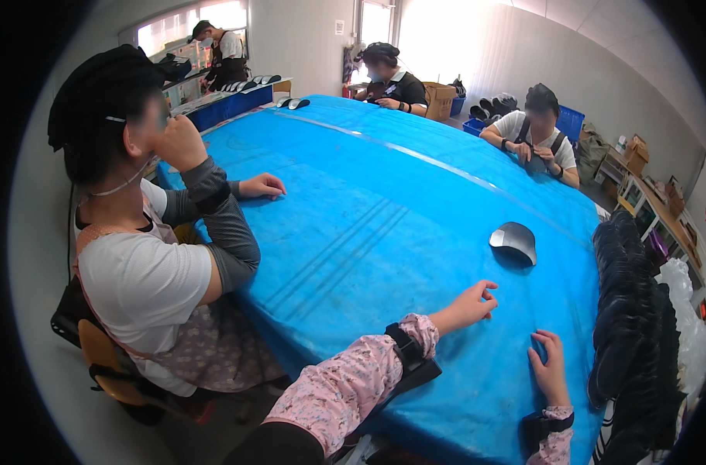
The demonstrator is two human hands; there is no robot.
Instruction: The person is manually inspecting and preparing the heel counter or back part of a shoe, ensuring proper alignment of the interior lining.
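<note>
A grey, curved shoe insole (513,242) lay flat on the blue table cover, untouched, a little beyond and to the right of the left hand's fingertips, farther ahead of the right hand.

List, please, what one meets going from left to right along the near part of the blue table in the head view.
Seated person in a white shirt → left hand → grey curved piece → right hand → stack of dark pieces at the blue table edge.
</note>
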